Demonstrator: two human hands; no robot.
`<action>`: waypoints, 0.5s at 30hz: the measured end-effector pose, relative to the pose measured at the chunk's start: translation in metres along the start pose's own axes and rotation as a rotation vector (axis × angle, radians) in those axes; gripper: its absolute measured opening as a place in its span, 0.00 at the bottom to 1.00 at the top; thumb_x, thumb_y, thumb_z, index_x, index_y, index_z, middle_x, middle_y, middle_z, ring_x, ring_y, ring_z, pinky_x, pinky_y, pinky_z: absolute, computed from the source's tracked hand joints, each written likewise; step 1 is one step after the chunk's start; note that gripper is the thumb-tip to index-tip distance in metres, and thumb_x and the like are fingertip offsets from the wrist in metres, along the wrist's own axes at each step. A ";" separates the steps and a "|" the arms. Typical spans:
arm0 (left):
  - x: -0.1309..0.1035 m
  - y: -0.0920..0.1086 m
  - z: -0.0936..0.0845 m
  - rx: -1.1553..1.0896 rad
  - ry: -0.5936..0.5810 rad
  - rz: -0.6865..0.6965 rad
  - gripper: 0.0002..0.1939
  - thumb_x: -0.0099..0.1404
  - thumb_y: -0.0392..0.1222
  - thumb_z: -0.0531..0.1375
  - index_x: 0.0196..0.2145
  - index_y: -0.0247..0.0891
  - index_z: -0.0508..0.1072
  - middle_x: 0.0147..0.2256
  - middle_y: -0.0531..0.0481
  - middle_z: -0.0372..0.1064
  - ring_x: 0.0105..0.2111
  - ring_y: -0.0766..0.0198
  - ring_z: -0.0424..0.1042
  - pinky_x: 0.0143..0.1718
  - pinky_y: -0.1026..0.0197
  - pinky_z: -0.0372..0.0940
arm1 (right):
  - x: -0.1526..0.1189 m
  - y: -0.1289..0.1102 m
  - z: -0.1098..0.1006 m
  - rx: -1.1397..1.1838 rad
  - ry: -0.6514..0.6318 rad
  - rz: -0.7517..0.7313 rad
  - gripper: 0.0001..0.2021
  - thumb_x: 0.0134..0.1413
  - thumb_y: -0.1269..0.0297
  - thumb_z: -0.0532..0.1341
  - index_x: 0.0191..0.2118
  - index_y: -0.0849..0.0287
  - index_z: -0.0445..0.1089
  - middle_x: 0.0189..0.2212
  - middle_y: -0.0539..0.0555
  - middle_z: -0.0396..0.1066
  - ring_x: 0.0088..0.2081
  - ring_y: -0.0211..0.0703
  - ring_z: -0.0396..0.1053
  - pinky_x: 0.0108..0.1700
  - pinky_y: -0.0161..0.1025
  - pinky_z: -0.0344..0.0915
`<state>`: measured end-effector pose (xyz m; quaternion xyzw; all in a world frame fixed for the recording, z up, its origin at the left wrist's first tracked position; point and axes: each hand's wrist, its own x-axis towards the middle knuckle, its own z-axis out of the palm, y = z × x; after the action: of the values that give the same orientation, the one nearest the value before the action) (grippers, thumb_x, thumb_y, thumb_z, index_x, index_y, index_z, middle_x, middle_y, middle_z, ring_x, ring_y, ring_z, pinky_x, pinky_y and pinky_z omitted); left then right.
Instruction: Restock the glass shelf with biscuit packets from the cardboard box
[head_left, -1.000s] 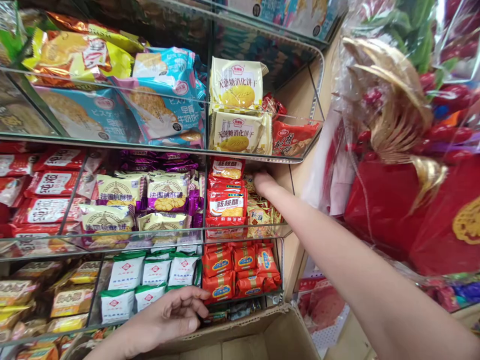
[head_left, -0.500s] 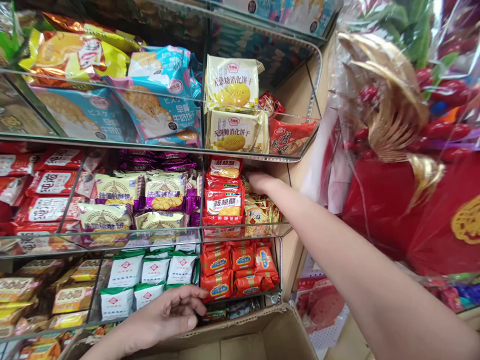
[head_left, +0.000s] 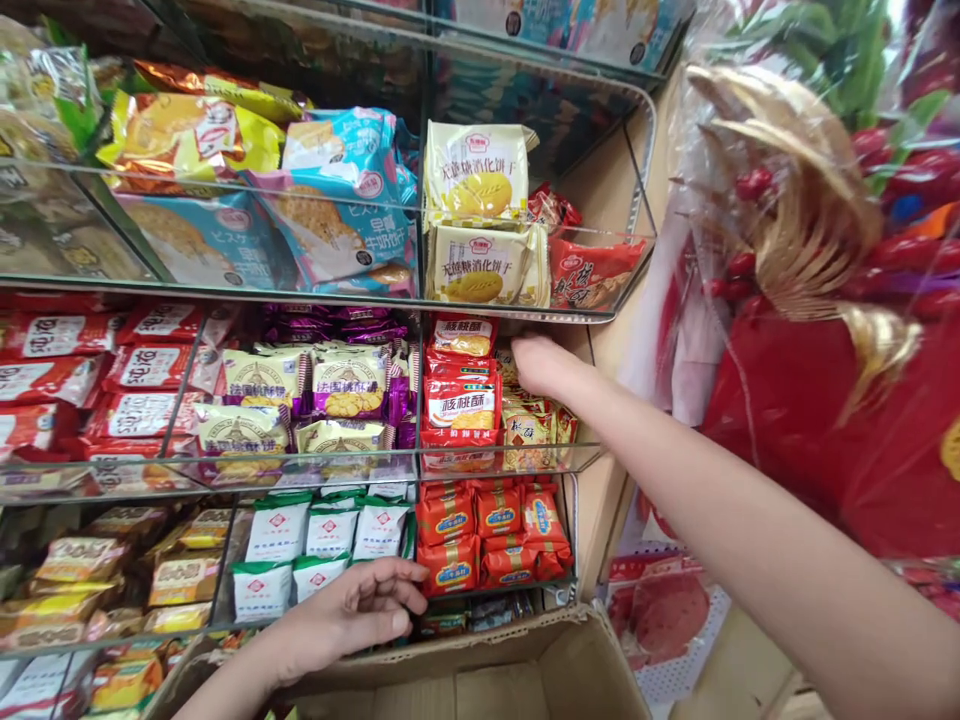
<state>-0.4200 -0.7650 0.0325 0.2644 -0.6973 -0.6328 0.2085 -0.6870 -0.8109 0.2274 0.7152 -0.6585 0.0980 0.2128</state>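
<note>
My right hand (head_left: 536, 365) reaches into the right-hand compartment of the middle shelf, over yellow-and-red biscuit packets (head_left: 528, 425). Its fingers are hidden inside the shelf, so what they touch cannot be seen. Just left of it are stacked red walnut shortbread packets (head_left: 460, 402). Lower down, my left hand (head_left: 371, 605) hovers over the edge of an open cardboard box (head_left: 525, 650), fingers loosely curled with a gap to the thumb and nothing in them. Behind it lie white-and-green packets (head_left: 328, 530) and red-orange wrapped packets (head_left: 450, 565).
A clear shelf front (head_left: 300, 470) runs along the middle shelf. Above hangs another shelf with cream digestive biscuit packets (head_left: 480, 265) and blue biscuit packets (head_left: 337, 215). Beside the wooden side panel (head_left: 600, 500), red decorations in plastic (head_left: 810, 420) hang at right.
The view has shifted, so the shelves sit further right in the picture. My right hand is bent more at the wrist, its fingers now out of sight. My left hand keeps its loose curl.
</note>
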 end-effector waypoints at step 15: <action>0.003 0.003 0.007 0.103 -0.006 0.002 0.21 0.55 0.44 0.62 0.46 0.36 0.66 0.40 0.42 0.70 0.38 0.63 0.69 0.40 0.59 0.62 | -0.252 -0.129 0.169 0.227 -0.898 -0.805 0.10 0.42 0.60 0.62 0.18 0.60 0.70 0.12 0.48 0.64 0.15 0.36 0.61 0.16 0.31 0.53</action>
<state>-0.4269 -0.7615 0.0348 0.2721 -0.7298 -0.5966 0.1933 -0.6126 -0.6519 -0.0514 0.8973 -0.3476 -0.2315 -0.1427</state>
